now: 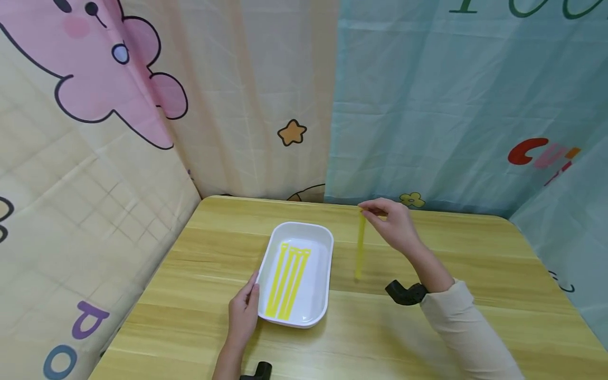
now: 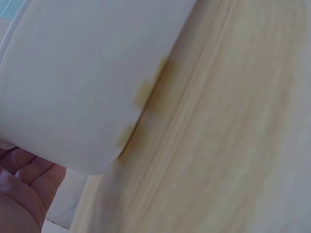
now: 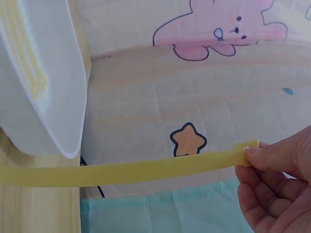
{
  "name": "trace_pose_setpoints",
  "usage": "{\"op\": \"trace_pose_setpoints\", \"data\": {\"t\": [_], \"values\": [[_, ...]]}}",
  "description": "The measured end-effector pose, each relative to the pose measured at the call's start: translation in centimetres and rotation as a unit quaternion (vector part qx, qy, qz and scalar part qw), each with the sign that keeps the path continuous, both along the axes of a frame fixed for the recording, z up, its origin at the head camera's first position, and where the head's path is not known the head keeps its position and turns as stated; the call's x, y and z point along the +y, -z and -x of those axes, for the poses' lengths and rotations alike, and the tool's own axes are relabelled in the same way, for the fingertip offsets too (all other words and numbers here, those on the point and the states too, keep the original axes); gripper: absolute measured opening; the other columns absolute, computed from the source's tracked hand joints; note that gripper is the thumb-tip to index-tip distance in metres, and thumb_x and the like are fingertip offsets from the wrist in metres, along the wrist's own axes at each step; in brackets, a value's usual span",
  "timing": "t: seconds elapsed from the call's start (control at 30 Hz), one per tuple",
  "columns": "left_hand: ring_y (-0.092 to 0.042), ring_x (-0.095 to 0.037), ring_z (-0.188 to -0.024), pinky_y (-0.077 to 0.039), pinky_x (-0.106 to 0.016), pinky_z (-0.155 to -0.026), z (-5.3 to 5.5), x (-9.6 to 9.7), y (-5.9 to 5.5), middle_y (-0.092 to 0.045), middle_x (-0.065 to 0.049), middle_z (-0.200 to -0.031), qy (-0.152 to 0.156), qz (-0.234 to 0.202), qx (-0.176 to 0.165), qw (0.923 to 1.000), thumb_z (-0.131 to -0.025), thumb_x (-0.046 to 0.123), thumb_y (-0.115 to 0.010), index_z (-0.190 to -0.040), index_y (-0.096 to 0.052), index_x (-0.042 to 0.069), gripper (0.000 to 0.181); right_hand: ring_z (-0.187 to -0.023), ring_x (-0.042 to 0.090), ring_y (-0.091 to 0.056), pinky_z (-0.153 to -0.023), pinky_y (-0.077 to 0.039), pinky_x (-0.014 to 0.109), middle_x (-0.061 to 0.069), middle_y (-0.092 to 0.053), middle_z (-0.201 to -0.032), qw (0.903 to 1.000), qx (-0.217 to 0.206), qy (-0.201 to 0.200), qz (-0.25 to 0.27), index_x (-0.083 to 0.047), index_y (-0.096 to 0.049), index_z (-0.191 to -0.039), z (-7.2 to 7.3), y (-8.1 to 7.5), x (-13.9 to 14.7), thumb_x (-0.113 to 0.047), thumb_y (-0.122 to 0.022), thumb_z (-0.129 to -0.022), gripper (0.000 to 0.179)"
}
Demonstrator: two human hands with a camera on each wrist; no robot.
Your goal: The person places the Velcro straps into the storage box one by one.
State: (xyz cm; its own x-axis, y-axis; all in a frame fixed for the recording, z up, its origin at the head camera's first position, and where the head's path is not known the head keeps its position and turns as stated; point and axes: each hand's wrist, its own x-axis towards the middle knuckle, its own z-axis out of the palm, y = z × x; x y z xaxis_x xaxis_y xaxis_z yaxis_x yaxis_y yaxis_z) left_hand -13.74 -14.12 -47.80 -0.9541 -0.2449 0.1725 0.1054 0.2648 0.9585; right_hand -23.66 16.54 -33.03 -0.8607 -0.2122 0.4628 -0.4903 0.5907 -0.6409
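A white tray (image 1: 315, 295) stands on the wooden table, several yellow straps (image 1: 277, 279) laid lengthwise inside it. My left hand (image 1: 243, 314) grips the tray's left side, thumb by the rim. In the left wrist view, curled fingers (image 2: 24, 182) show beside the tray's outer wall (image 2: 82, 97). To the right of the tray, my right hand (image 1: 391, 224) pinches one more yellow strap (image 1: 361, 245) by its top end, and it hangs down near the table. The right wrist view shows thumb and forefinger closed on the end of that strap (image 3: 146, 172).
The wooden table (image 1: 475, 258) reaches back to printed curtains (image 1: 256, 105) behind and at both sides. A black camera mount (image 1: 406, 293) sits under my right wrist, and another black mount (image 1: 258, 371) is by the left wrist at the bottom edge.
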Motion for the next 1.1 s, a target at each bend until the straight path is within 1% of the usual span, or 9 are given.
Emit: {"op": "trace_pose_setpoints", "data": {"t": [0.17, 0.3, 0.47, 0.53, 0.73, 0.83, 0.97, 1.0, 1.1], "values": [[-0.055, -0.024, -0.102, -0.051, -0.028, -0.076, 0.2, -0.3, 0.9, -0.049, -0.016, -0.129, 0.003, -0.003, 0.014, 0.9999, -0.097, 0.012, -0.047, -0.129, -0.052, 0.002, 0.034, -0.082, 0.021, -0.062, -0.074, -0.052, 0.036, 0.009, -0.067, -0.092, 0.9994, 0.009, -0.013, 0.03, -0.001, -0.069, -0.098, -0.2, -0.6, -1.2, -0.002, -0.064, -0.085, 0.015], [-0.055, -0.023, -0.103, -0.05, -0.024, -0.075, 0.2, -0.3, 0.9, -0.05, -0.016, -0.129, 0.004, 0.001, 0.016, 0.9999, -0.097, 0.013, -0.047, -0.129, -0.051, 0.002, 0.034, -0.082, 0.02, -0.062, -0.074, -0.052, 0.034, 0.009, -0.067, -0.092, 0.9984, 0.014, -0.02, 0.05, 0.0, -0.069, -0.098, -0.6, -1.2, -2.0, -0.001, -0.065, -0.084, 0.015], [-0.053, -0.023, -0.106, -0.049, -0.022, -0.077, 0.2, -0.3, 0.7, -0.049, -0.016, -0.13, 0.003, 0.002, 0.006, 1.0, -0.097, 0.011, -0.047, -0.129, -0.051, 0.002, 0.034, -0.081, 0.018, -0.062, -0.073, -0.051, 0.025, 0.01, -0.068, -0.091, 0.994, 0.037, -0.038, 0.096, 0.002, -0.069, -0.096, -1.2, -1.7, -3.0, 0.002, -0.065, -0.083, 0.014], [-0.053, -0.024, -0.105, -0.049, -0.023, -0.076, 0.1, -0.2, 0.4, -0.049, -0.017, -0.13, 0.002, 0.002, 0.003, 1.0, -0.097, 0.01, -0.047, -0.129, -0.051, 0.001, 0.034, -0.082, 0.018, -0.061, -0.073, -0.05, 0.022, 0.01, -0.067, -0.091, 0.9911, 0.041, -0.045, 0.119, 0.002, -0.069, -0.096, -1.3, -1.7, -3.3, 0.002, -0.065, -0.083, 0.014], [-0.053, -0.031, -0.107, -0.049, -0.022, -0.076, -0.9, 0.7, -2.5, -0.048, -0.023, -0.128, 0.0, 0.011, -0.009, 0.9999, -0.096, 0.001, -0.045, -0.126, -0.049, -0.008, 0.032, -0.082, 0.021, -0.061, -0.074, -0.05, 0.022, 0.013, -0.067, -0.093, 0.9879, 0.025, -0.054, 0.143, 0.004, -0.069, -0.097, -2.2, -1.6, -4.5, 0.003, -0.064, -0.083, 0.014], [-0.052, -0.03, -0.108, -0.048, -0.02, -0.077, -0.9, 0.7, -2.4, -0.048, -0.023, -0.128, 0.004, 0.011, -0.008, 0.9999, -0.096, 0.002, -0.045, -0.127, -0.049, -0.008, 0.033, -0.081, 0.024, -0.062, -0.074, -0.051, 0.025, 0.015, -0.066, -0.092, 0.9872, 0.021, -0.061, 0.146, 0.006, -0.068, -0.096, -2.5, -1.4, -5.1, 0.006, -0.063, -0.083, 0.014], [-0.052, -0.027, -0.109, -0.049, -0.025, -0.078, -0.3, 0.1, -0.6, -0.048, -0.019, -0.13, 0.008, -0.001, -0.002, 1.0, -0.097, 0.006, -0.045, -0.128, -0.049, -0.004, 0.034, -0.08, 0.024, -0.062, -0.073, -0.051, 0.026, 0.015, -0.067, -0.09, 0.9841, 0.032, -0.079, 0.156, 0.006, -0.068, -0.095, -2.2, -0.3, -5.4, 0.005, -0.063, -0.083, 0.013], [-0.052, -0.027, -0.109, -0.049, -0.026, -0.079, -0.3, 0.1, -0.6, -0.048, -0.019, -0.13, 0.007, 0.0, -0.004, 1.0, -0.097, 0.006, -0.045, -0.129, -0.049, -0.004, 0.034, -0.08, 0.022, -0.063, -0.073, -0.051, 0.025, 0.014, -0.068, -0.091, 0.9829, 0.033, -0.083, 0.161, 0.005, -0.069, -0.096, -1.9, 0.2, -5.3, 0.004, -0.064, -0.083, 0.014], [-0.054, -0.024, -0.106, -0.05, -0.025, -0.077, 0.1, -0.2, 0.7, -0.049, -0.017, -0.13, 0.006, 0.0, 0.006, 1.0, -0.097, 0.01, -0.046, -0.129, -0.05, 0.0, 0.034, -0.081, 0.023, -0.063, -0.074, -0.052, 0.026, 0.015, -0.068, -0.091, 0.9817, 0.02, -0.089, 0.167, 0.007, -0.068, -0.097, -2.0, 0.6, -5.5, 0.005, -0.064, -0.083, 0.015]]}}
